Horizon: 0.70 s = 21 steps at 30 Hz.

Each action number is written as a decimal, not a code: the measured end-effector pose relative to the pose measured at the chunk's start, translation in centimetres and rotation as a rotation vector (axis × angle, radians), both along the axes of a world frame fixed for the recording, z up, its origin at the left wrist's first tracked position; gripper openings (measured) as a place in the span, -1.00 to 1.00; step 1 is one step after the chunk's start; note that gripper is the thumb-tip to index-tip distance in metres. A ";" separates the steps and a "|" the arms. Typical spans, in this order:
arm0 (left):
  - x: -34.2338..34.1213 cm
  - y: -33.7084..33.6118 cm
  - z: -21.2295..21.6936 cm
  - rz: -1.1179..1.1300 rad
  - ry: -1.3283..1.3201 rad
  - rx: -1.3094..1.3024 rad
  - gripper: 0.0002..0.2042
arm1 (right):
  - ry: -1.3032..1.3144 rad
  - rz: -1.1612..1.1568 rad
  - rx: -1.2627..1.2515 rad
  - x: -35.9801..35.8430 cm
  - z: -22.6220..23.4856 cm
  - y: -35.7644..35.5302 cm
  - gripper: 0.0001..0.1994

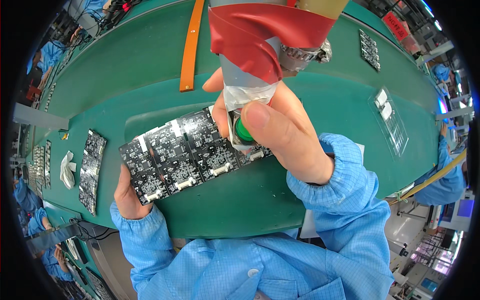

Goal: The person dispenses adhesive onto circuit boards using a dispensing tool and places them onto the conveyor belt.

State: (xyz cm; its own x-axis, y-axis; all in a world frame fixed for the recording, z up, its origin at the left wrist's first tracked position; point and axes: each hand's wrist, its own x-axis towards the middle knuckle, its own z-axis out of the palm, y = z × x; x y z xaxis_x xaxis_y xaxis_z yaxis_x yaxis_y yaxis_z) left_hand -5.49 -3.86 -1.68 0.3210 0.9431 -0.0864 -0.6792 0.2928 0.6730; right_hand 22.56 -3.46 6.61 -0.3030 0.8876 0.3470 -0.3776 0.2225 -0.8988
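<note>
My left hand [130, 196] grips the left end of a long black circuit board panel [172, 162], its fingers partly hidden beneath. The panel is tilted over the green mat, with white connectors along its near edge. My right hand [295, 135] is closed around the lower end of a grey tube wrapped in red tape [245, 45], which comes in from the top of the picture. A green push button [243, 131] sits beside my right thumb. The tube and hand cover the right part of the panel; whether they touch it I cannot tell.
A second circuit board panel [92, 172] and a crumpled white cloth [67, 170] lie left. An orange strip [191, 50] crosses the far bench. Far right are another board [369, 50], a clear plastic tray [390, 122] and a red sign [396, 26]. Other people in blue sit around.
</note>
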 end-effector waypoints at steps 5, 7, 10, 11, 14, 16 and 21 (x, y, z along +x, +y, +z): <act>0.0 -0.1 0.1 -0.003 -0.012 -0.013 -0.62 | 0.006 0.002 -0.028 -0.1 -0.1 -0.1 -0.51; 0.0 -0.1 0.1 0.001 -0.012 -0.015 -0.62 | 0.003 0.008 -0.042 -0.1 0.0 -0.1 -0.51; -0.1 0.0 -0.1 0.000 0.019 0.005 -0.62 | 0.025 0.016 -0.022 0.0 0.1 0.0 -0.49; -0.1 0.1 -0.1 -0.001 0.018 0.005 -0.62 | 0.057 0.041 -0.033 0.0 0.1 0.0 -0.48; -0.1 -0.1 0.0 -0.007 0.028 0.019 -0.62 | 0.072 0.061 -0.039 -0.1 0.0 0.1 -0.46; -0.2 -0.2 -0.1 0.045 0.074 -0.013 -0.62 | 0.050 0.047 -0.033 0.0 0.0 0.2 -0.45; -0.1 -0.7 0.6 0.157 0.182 -0.044 -0.59 | 0.010 0.016 -0.064 0.3 0.3 0.1 -0.46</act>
